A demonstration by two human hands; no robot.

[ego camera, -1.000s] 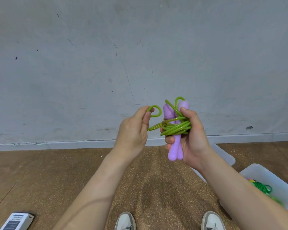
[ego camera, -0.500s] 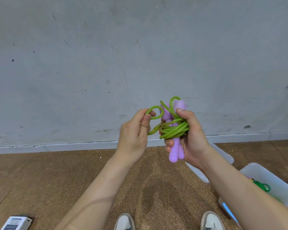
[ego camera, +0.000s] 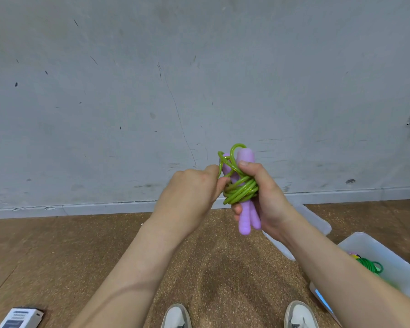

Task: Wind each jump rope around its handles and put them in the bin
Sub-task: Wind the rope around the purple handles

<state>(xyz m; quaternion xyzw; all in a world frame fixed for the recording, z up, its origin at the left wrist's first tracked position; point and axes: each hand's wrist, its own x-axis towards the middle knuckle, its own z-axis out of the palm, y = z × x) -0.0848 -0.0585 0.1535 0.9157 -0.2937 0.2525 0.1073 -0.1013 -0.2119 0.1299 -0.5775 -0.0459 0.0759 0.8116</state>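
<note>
A jump rope with two purple handles (ego camera: 246, 218) and a green cord (ego camera: 240, 192) is held upright in front of me. My right hand (ego camera: 264, 197) grips both handles, thumb pressed over the coiled cord. My left hand (ego camera: 192, 192) pinches the loose end loop of the cord right beside the coils, its fingertips tucked against the handles. The cord is wound several times around the handles' middle, with two small loops standing above. A translucent white bin (ego camera: 388, 256) on the floor at lower right holds another green rope (ego camera: 371, 266).
A white bin lid (ego camera: 315, 223) lies on the brown cork floor behind my right forearm. A small white box (ego camera: 21, 318) sits at lower left. My two shoes (ego camera: 176, 316) show at the bottom edge. A grey wall stands close ahead.
My left hand has moved right, bringing the cord's end loop in against the wound coils. The loop that stood out to the left is now pressed by the handles.
</note>
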